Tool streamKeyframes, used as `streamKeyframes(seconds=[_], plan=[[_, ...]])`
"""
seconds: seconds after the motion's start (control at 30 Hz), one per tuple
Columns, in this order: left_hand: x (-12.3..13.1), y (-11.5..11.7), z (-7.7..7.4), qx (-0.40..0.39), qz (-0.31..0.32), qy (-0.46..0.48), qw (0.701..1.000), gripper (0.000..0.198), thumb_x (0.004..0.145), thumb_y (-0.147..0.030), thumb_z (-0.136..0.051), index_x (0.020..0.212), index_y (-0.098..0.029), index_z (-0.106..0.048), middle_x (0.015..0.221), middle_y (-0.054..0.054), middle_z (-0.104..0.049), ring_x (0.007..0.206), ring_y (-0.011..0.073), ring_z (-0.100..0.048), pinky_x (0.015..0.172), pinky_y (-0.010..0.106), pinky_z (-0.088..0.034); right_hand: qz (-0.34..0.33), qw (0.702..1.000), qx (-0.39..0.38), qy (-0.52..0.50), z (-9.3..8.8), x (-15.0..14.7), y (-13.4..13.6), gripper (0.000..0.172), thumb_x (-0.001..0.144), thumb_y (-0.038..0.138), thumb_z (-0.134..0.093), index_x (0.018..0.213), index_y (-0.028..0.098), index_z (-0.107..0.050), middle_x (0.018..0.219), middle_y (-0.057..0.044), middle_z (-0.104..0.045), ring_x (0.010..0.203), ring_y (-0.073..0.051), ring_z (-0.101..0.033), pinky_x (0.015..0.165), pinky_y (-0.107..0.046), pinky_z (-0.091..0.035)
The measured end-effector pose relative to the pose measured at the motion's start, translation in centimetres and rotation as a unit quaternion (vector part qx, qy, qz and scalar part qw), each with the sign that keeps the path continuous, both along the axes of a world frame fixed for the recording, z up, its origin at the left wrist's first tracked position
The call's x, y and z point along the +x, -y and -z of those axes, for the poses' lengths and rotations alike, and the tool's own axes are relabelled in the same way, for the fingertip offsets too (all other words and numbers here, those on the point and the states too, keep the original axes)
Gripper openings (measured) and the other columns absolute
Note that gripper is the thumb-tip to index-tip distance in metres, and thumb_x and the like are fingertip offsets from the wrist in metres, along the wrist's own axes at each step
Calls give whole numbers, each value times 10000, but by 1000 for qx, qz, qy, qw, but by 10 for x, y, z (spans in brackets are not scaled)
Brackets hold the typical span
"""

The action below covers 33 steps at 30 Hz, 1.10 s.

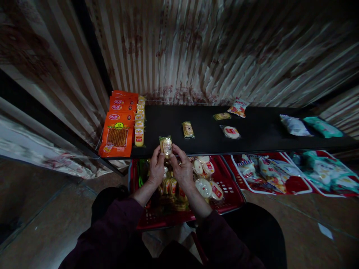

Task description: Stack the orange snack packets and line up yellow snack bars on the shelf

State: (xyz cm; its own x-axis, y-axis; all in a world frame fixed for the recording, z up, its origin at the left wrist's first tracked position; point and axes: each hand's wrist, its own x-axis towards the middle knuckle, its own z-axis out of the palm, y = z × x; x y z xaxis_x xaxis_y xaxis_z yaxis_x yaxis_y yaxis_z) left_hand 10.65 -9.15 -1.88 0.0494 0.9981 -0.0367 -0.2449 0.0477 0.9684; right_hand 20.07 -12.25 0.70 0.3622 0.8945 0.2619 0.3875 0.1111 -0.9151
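Between my left hand (157,166) and my right hand (181,167) is a small yellow-wrapped snack packet (166,145), held upright by fingers and thumbs on both sides. It is just at the front edge of the black shelf (162,119). Under my hands a red plastic basket (234,198) holds several yellow packets (169,185) and round white wrapped cakes (203,187). A row of yellow packets (139,130) stands on the shelf to the left. Another yellow packet (188,129) lies behind and right of the held one.
Orange snack bags (117,130) overlap at the shelf's left end. Rightward lie a yellow packet (222,116), a round wrapped cake (231,132), a red-white bag (238,107), a white bag (294,125) and a teal bag (323,127). More baskets hold bags (269,170) below. A pleated curtain (179,52) hangs behind.
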Motion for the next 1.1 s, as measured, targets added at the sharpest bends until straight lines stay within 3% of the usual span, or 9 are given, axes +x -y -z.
streamKeyframes(seconds=[0.17, 0.3, 0.4, 0.6, 0.87, 1.1], plan=[[5, -4, 1, -67, -27, 95, 993, 367, 805, -340, -578, 1153, -229, -547, 1131, 33, -628, 1007, 178, -576, 886, 281, -436, 13, 1000, -3, -12, 6, 1, -2, 421, 850, 421, -545, 1231, 245, -566, 1111, -64, -666, 1016, -226, -594, 871, -415, -500], [8, -8, -2, -131, -5, 194, 972, 386, 746, -355, -640, 1103, -215, -596, 968, 18, -674, 852, 163, -615, 769, 267, -461, 16, 998, 16, 51, -1, 3, -2, 319, 875, 375, -517, 1143, 238, -624, 1111, -63, -668, 1018, -217, -587, 892, -416, -485], [9, -9, -5, -128, 7, 239, 963, 342, 726, -376, -667, 1016, -195, -646, 948, 19, -685, 852, 153, -617, 766, 252, -455, 13, 993, 39, 111, -9, 3, -1, 289, 886, 324, -500, 1127, 240, -636, 1093, -59, -678, 1023, -212, -579, 910, -410, -463], [9, -9, -14, -141, 54, 281, 948, 326, 676, -308, -728, 968, -181, -661, 927, 14, -683, 828, 129, -611, 756, 233, -441, -6, 977, 91, 191, -16, 2, -1, 281, 910, 260, -464, 1122, 241, -648, 1118, -50, -683, 1057, -199, -572, 934, -408, -433], [7, -13, -21, -217, 48, 318, 921, 224, 665, -238, -715, 869, -152, -679, 809, 2, -679, 687, 94, -585, 643, 207, -430, -20, 965, 89, 244, -15, 4, -4, 308, 913, 260, -457, 1163, 241, -635, 1167, -53, -658, 1098, -206, -542, 976, -427, -421], [13, -35, -29, -260, 42, 343, 902, 171, 697, -201, -683, 855, -138, -664, 735, -6, -663, 608, 67, -578, 572, 170, -432, -17, 955, 109, 276, -26, 7, -22, 313, 910, 235, -459, 1174, 219, -627, 1182, -62, -643, 1123, -214, -507, 991, -419, -424]])
